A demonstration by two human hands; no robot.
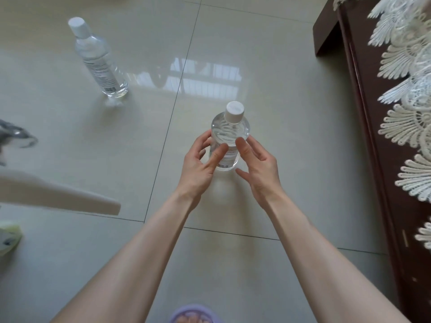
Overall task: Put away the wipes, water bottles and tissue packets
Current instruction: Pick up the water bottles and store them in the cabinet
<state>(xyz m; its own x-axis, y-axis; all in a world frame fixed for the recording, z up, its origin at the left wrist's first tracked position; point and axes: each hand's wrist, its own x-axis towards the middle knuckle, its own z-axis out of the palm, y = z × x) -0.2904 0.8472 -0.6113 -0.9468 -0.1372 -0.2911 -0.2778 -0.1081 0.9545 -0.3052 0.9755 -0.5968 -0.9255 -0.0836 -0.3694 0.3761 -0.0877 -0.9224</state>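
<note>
Water bottle (229, 134), clear, with a white cap (234, 111), is standing upright between your two hands over the pale tiled floor (279, 89), just right of a dark grout line. Its base is sitting right above its own reflection, so you cannot tell whether it is resting on the tile or hanging just off it. Your left hand (198, 166) is doing the holding: the grip is wrapping the bottle's left side, fingers curling round the back and the thumb lying across the labelled front. Your right hand (261, 166) is keeping a looser, released grip, with fingertips touching the bottle's right shoulder and the thumb pointing out below, apart from the plastic. A second bottle (98, 59) of the same kind is standing well apart on the floor at far left, cap on. A dark wooden cabinet (373, 113) is running along your right side, with a cream lace cloth (410, 89) hanging over its edge. Near your feet a lilac slipper (193, 314) is showing at the bottom edge. At the lower left edge a pale green packet (9, 238) is lying on the floor, too blurred to read.
</note>
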